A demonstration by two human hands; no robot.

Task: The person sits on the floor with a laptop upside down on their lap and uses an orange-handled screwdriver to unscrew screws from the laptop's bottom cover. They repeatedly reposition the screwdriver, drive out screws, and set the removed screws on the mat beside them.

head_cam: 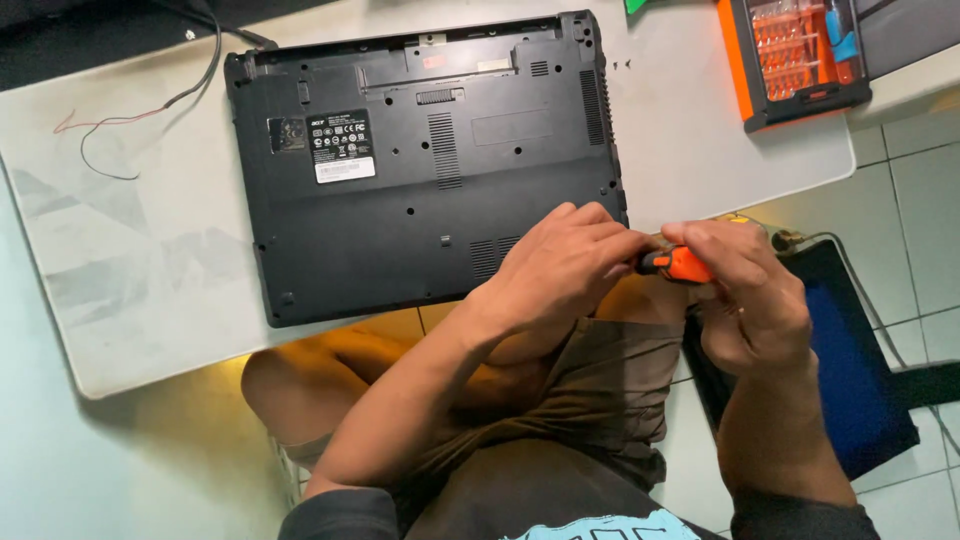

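Note:
A black laptop (420,160) lies upside down on a white mat (150,260), its underside with vents and labels facing up. My right hand (750,290) grips an orange-and-black screwdriver (675,264) by its handle, just off the laptop's near right corner. My left hand (565,262) is closed around the front end of the same screwdriver, fingertips pinching at its tip. Both hands hover above my knee, close to the laptop's edge but not touching it.
An orange case of screwdriver bits (800,55) sits at the back right. Thin red and black wires (120,120) trail across the mat's far left. A dark blue flat panel (850,350) lies on the tiled floor by my right leg.

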